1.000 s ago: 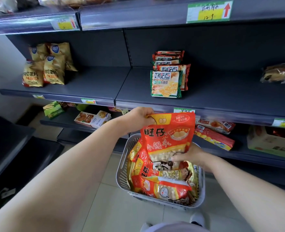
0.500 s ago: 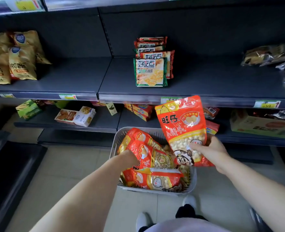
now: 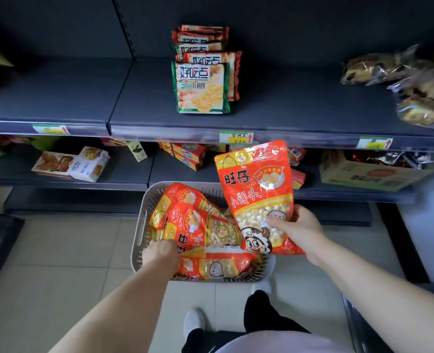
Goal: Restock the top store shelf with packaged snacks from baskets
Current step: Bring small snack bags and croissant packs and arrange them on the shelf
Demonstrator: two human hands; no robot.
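Right hand (image 3: 297,230) pinches a red snack pouch (image 3: 259,189) by its lower edge, thumb on the front and fingers behind, holding it upright above the right side of the grey basket (image 3: 138,233) on the floor. Left hand (image 3: 159,253) is down in the basket against the heap of matching pouches (image 3: 193,222). Its fingers are buried, so I can't tell if it has one gripped. The top shelf is out of frame, so nothing placed there can be confirmed. The basket holds several pouches, so my read is that most of the restock is left, including the one in hand. The shelf in view holds only a stack of cracker packs (image 3: 200,87) and wrapped pastries (image 3: 419,80) at far right. Versus 1 s ago: both hands were on that pouch, left at the top, and the upper shelf edge was visible. Since then the left let go and dropped into the basket, the view tilted down, and the pouch sits further right, carried by the right hand alone.
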